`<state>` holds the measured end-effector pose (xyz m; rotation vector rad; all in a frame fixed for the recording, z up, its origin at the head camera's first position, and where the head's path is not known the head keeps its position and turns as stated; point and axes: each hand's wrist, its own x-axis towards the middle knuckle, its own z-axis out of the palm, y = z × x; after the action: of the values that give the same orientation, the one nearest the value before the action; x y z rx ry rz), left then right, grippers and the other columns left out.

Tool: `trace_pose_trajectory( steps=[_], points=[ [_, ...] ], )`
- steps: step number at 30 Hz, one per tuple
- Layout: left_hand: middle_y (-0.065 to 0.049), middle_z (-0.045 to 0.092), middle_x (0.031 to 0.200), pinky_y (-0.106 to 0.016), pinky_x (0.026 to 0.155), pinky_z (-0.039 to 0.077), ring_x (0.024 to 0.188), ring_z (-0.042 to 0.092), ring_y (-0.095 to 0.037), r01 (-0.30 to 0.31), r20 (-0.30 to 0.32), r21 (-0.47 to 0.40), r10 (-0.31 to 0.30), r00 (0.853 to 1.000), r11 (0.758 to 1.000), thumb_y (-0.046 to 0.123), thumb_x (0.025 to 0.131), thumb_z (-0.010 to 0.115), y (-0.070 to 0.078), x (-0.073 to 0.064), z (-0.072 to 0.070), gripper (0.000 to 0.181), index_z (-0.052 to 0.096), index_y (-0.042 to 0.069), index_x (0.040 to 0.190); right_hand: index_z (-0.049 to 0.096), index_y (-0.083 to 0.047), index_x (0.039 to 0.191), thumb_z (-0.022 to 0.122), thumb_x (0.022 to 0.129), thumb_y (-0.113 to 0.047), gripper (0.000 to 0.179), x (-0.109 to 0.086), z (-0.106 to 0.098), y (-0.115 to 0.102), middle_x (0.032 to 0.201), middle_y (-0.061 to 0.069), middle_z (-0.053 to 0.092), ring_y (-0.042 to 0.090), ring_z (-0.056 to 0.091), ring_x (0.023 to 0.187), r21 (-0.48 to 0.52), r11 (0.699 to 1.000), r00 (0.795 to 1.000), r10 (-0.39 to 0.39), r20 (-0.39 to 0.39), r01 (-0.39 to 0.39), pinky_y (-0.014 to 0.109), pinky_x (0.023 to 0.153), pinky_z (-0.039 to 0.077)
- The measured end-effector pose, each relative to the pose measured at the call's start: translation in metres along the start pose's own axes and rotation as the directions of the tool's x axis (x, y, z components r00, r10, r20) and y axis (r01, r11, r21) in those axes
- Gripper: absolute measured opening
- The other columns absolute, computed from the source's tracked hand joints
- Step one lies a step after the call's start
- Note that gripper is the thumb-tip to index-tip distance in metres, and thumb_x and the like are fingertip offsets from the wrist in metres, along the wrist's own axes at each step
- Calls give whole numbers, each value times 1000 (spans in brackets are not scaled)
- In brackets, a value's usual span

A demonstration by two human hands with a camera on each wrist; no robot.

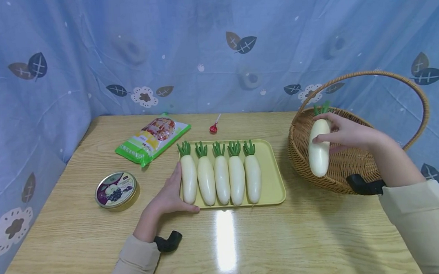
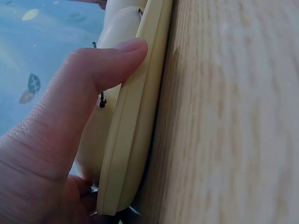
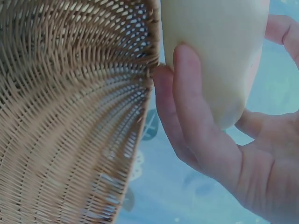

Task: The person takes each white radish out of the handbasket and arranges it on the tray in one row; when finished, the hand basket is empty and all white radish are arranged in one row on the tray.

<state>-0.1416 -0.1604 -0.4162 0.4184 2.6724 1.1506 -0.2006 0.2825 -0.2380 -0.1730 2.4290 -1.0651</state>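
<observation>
My right hand [image 1: 346, 132] grips a white radish [image 1: 319, 151] with a green top in the head view, thumb and fingers round its body. It holds the radish over the near left rim of the wicker basket [image 1: 305, 166]; in the right wrist view the radish [image 3: 215, 51] hangs beside the basket wall [image 3: 70, 121]. On the left, my left hand [image 1: 168, 198] holds the near left corner of a yellow tray [image 1: 272, 171]. Its thumb [image 2: 112, 63] lies across the tray's rim in the left wrist view. Several white radishes [image 1: 221, 180] lie side by side on the tray, leaves pointing away.
Behind the tray lie a green and white food packet [image 1: 153, 140] and a red lollipop [image 1: 213, 128]. A round tin [image 1: 116, 190] with a purple lid stands left of my left hand. The basket's tall arched handle [image 1: 371, 73] rises at the right. A blue patterned curtain [image 1: 200, 39] hangs behind the table.
</observation>
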Motion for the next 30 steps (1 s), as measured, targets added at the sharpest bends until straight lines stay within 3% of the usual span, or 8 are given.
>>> trace_pose_trajectory(
  steps=[7,19,30],
  points=[
    [-22,-6,150,-52,108,5,137,1,-34,-13,-5,1,13,1000,1000,40,49,88,-1,2,0,144,-12,-5,142,12,-6,144,62,87,-24,78,-11,12,-7,116,26,35,38,52,101,-95,994,998,-56,-9,55,43,72,53],
    [-23,-7,149,-53,108,4,137,1,-36,3,-6,-4,-3,1000,1000,42,49,88,0,2,1,145,-12,-4,142,16,-10,143,65,85,-19,76,-12,42,-21,121,26,37,38,54,102,-10,990,990,-138,12,138,42,70,54],
    [-23,-5,150,-53,108,6,137,2,-34,-14,-15,6,14,1000,1000,43,48,88,-3,2,5,145,-11,-4,142,20,-12,143,68,83,-18,77,0,72,-26,117,25,39,32,59,98,31,982,979,-187,83,185,40,67,54]
  ],
)
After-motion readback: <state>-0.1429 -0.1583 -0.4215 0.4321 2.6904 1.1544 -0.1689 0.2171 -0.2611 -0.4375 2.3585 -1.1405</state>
